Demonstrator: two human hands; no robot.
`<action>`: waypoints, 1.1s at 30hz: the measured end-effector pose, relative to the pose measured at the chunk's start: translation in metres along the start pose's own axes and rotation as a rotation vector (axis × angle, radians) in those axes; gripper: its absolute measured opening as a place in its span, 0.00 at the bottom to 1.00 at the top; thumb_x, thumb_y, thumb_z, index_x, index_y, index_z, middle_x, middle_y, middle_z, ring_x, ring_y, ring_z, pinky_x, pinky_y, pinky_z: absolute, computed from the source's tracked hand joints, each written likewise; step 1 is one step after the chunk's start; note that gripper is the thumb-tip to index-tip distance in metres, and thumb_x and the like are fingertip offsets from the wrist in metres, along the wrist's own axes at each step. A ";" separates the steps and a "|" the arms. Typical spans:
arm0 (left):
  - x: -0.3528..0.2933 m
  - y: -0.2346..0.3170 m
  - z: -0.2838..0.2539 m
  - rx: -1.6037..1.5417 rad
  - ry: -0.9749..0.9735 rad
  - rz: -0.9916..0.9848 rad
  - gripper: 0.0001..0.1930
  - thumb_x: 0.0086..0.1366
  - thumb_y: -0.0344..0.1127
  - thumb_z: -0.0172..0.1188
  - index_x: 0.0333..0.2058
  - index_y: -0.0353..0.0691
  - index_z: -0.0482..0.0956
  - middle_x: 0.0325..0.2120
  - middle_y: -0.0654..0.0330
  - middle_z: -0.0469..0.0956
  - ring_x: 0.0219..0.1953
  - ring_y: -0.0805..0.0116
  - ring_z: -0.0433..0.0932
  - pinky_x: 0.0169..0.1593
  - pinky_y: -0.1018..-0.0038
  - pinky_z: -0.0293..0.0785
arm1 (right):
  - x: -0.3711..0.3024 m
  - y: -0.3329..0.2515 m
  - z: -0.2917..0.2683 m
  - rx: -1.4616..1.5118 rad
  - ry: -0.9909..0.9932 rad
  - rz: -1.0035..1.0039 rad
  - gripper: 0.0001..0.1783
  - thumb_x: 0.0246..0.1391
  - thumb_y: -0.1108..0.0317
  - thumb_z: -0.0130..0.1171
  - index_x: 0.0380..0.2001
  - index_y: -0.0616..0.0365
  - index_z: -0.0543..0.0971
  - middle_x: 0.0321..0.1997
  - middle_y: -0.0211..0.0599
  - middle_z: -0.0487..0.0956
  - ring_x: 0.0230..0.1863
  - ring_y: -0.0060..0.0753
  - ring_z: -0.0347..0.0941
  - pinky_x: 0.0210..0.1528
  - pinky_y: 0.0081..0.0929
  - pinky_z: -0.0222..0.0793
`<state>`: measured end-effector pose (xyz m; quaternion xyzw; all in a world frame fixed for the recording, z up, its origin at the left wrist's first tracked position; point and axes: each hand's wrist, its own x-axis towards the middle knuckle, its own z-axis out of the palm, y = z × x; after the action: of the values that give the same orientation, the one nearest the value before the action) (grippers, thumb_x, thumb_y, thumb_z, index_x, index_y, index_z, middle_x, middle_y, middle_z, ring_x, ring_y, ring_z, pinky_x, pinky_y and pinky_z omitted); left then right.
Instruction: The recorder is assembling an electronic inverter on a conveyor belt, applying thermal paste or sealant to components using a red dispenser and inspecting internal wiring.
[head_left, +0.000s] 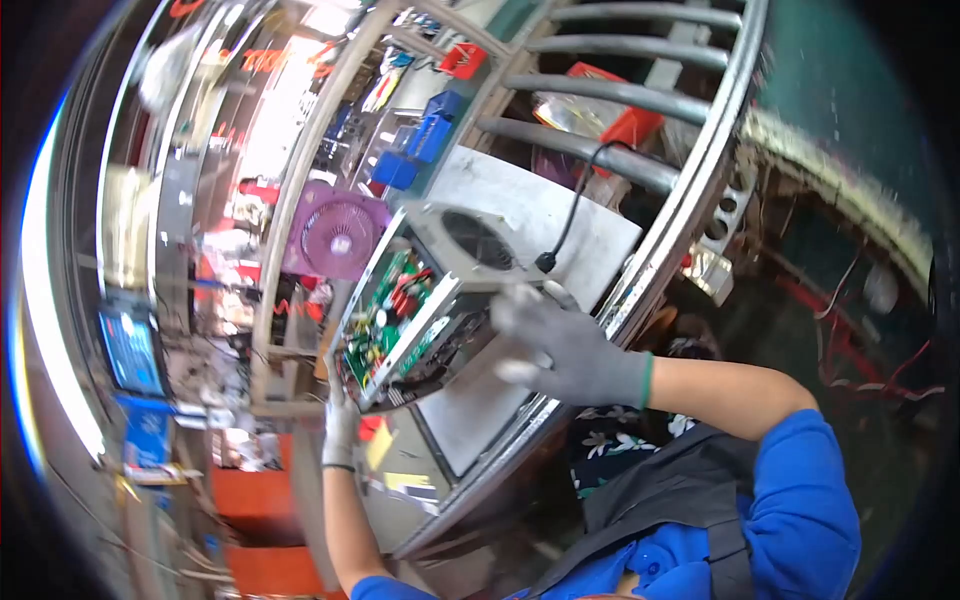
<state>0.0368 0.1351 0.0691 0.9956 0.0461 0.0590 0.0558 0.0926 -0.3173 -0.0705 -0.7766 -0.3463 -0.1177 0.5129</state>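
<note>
An open metal equipment case (470, 275) is propped at a tilt on the bench. Green circuit boards (385, 325) with coloured components and wires show through its uncovered side, and a round vent grille (478, 240) is on another face. My left hand (341, 428), in a grey glove, holds the case by its lower left corner; its fingertips are partly hidden. Close to the lower right side of the case is my right hand (575, 350), gloved too and slightly blurred, with its fingers apart and nothing in them. A black plug (545, 262) on a cord lies just beyond that hand.
Under the case is a pale board (590, 225) on the bench. Metal rails (610, 95) run along the far right. A purple fan (340, 232) and blue bins (428, 138) stand beyond the case. Papers (405, 480) lie nearer me, and a lit screen (133, 350) is at left.
</note>
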 end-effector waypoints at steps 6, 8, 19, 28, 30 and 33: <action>-0.007 -0.005 -0.014 0.132 -0.087 -0.062 0.52 0.63 0.27 0.61 0.75 0.52 0.31 0.67 0.42 0.63 0.63 0.51 0.70 0.60 0.66 0.68 | -0.036 0.097 -0.007 -0.358 0.351 0.227 0.42 0.62 0.39 0.47 0.69 0.57 0.62 0.75 0.49 0.57 0.77 0.52 0.48 0.78 0.51 0.35; -0.009 -0.008 -0.015 0.129 -0.106 -0.061 0.50 0.64 0.21 0.51 0.74 0.56 0.29 0.70 0.44 0.56 0.68 0.51 0.63 0.65 0.65 0.62 | -0.033 0.110 -0.002 -0.378 0.336 0.296 0.45 0.61 0.38 0.48 0.70 0.59 0.60 0.75 0.48 0.56 0.78 0.50 0.46 0.78 0.49 0.33; -0.014 0.002 0.001 -0.389 -0.040 -0.143 0.49 0.64 0.15 0.46 0.75 0.61 0.33 0.72 0.55 0.53 0.67 0.60 0.61 0.63 0.67 0.67 | -0.031 0.112 0.011 -0.403 0.397 0.244 0.50 0.52 0.37 0.55 0.71 0.58 0.59 0.73 0.44 0.61 0.75 0.45 0.52 0.77 0.49 0.35; 0.006 0.046 0.014 -0.571 0.035 -0.068 0.43 0.64 0.15 0.37 0.75 0.52 0.39 0.74 0.52 0.46 0.74 0.58 0.49 0.74 0.67 0.45 | -0.038 0.114 0.020 -0.486 0.383 0.193 0.51 0.54 0.36 0.55 0.70 0.63 0.59 0.71 0.52 0.62 0.74 0.49 0.54 0.77 0.48 0.39; 0.004 0.048 0.016 -0.279 0.083 -0.012 0.44 0.61 0.14 0.37 0.75 0.49 0.41 0.75 0.52 0.46 0.76 0.58 0.46 0.74 0.69 0.42 | -0.035 0.114 0.015 -0.473 0.397 0.192 0.51 0.55 0.37 0.54 0.69 0.65 0.58 0.71 0.54 0.62 0.74 0.50 0.55 0.77 0.46 0.40; 0.003 0.049 0.022 -0.290 0.135 0.038 0.43 0.61 0.15 0.39 0.75 0.49 0.43 0.74 0.52 0.48 0.75 0.58 0.48 0.74 0.70 0.45 | -0.014 0.109 0.003 -0.336 0.345 0.397 0.45 0.58 0.43 0.54 0.69 0.64 0.59 0.70 0.59 0.63 0.73 0.55 0.58 0.75 0.42 0.47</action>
<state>0.0464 0.0849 0.0535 0.9716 0.0220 0.1330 0.1947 0.1536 -0.3465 -0.1572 -0.8714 -0.0716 -0.2010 0.4418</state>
